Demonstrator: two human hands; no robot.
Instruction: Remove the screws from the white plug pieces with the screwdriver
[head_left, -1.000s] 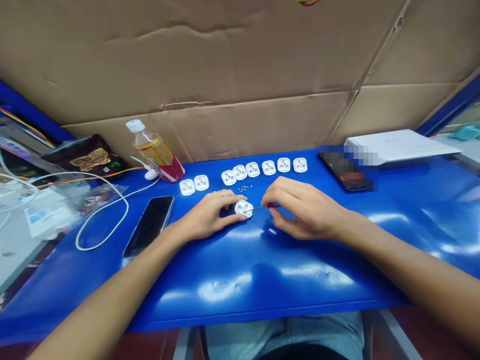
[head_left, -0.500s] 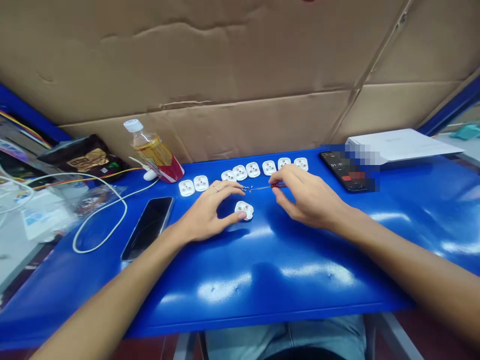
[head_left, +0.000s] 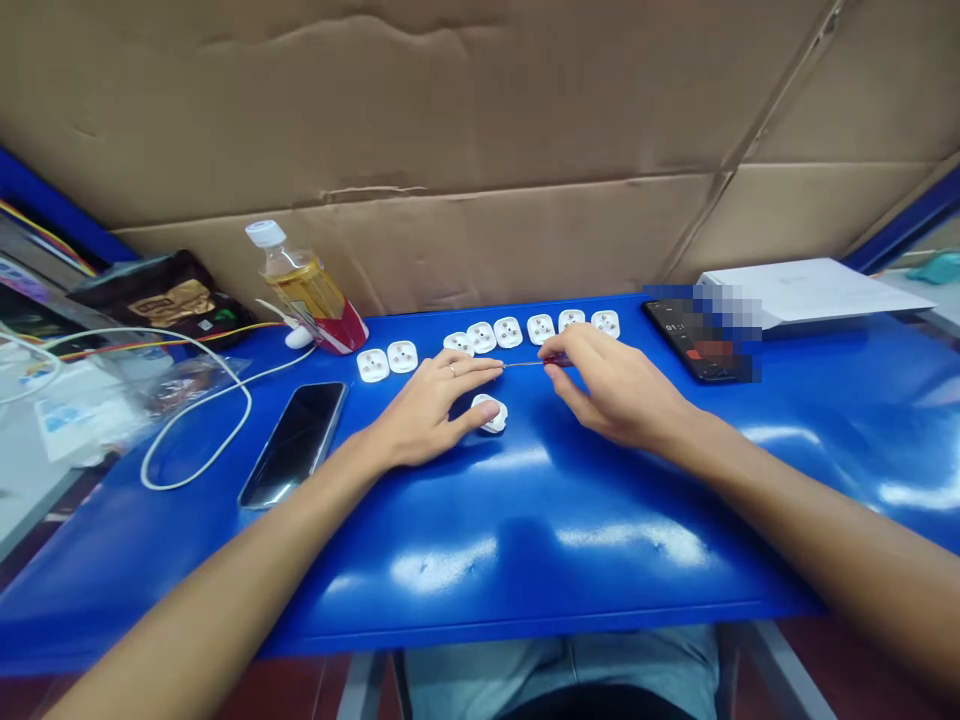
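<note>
A screwdriver with a red handle and thin metal shaft lies level above the blue table, its handle gripped by my right hand. My left hand reaches in from the other side, fingers stretched out and thumb apart. Its fingertips meet the screwdriver's tip, and any small metal screws there are hidden beneath them. The left thumb rests over a white plastic socket piece with a rounded square outline. Behind my hands, several similar white pieces stand in a row; two more sit further left.
A bottle with a white cap stands at the back left. Nearby are a phone, a looped white cable and a dark bag. At the right lie another phone and a white box. Cardboard walls the back.
My left fingers have moved right and down over the loose small screws at the screwdriver's tip, covering them. The left thumb has slid further over the white piece. My right hand barely moved.
</note>
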